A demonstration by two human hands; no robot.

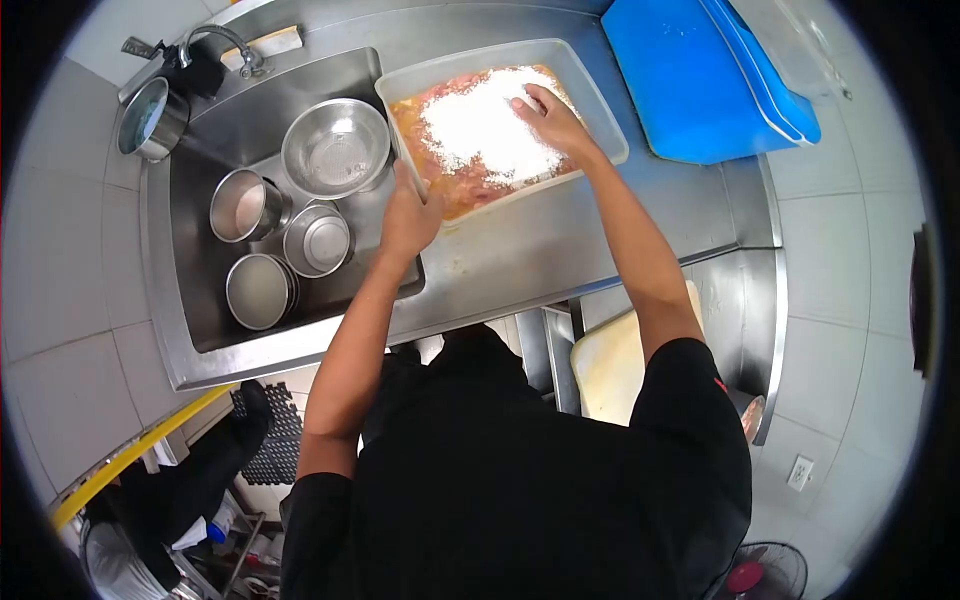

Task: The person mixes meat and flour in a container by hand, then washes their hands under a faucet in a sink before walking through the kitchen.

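A large translucent plastic tub (598,100) sits on the steel counter beside the sink. Inside it, pink pieces that look like raw meat (415,130) lie in yellowish liquid under a heap of white powder (480,125). My left hand (410,215) grips the tub's left wall near the front corner. Over the powder is my right hand (555,122), its thumb and forefinger apart and nothing visible in them. Its other fingers are partly hidden from this angle.
Left of the tub, the sink (190,290) holds a steel bowl (335,150) and several metal pots (318,240). A faucet (220,40) rises behind it. A blue bin (690,80) stands right. A person's dark-clothed leg (200,480) shows at lower left.
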